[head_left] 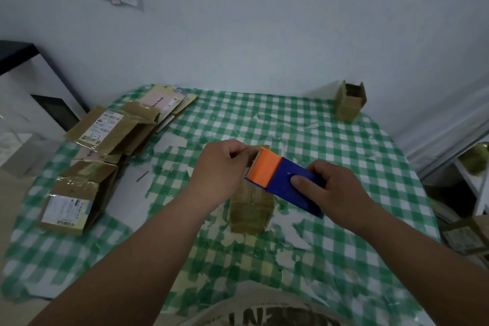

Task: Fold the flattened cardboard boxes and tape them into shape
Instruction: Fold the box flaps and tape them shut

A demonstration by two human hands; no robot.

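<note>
Both hands work above mid-table: right hand [334, 188] grips tape dispenser [284, 180], left hand [221, 169] pinches tape end over box [251, 209].

Tabletop [317, 124] extends from the near edge to the far wall. Flattened boxes [111, 130] lie stacked at its left side, running from mid-left toward the far-left corner. One folded box [349, 100] stands at the far-right corner, against the wall. A small box [250, 209] stands on the tabletop at centre. Above it, the tape dispenser [284, 180] is held between both hands: left hand [221, 169] at its far-left end, right hand [330, 188] on its near-right part.
</note>
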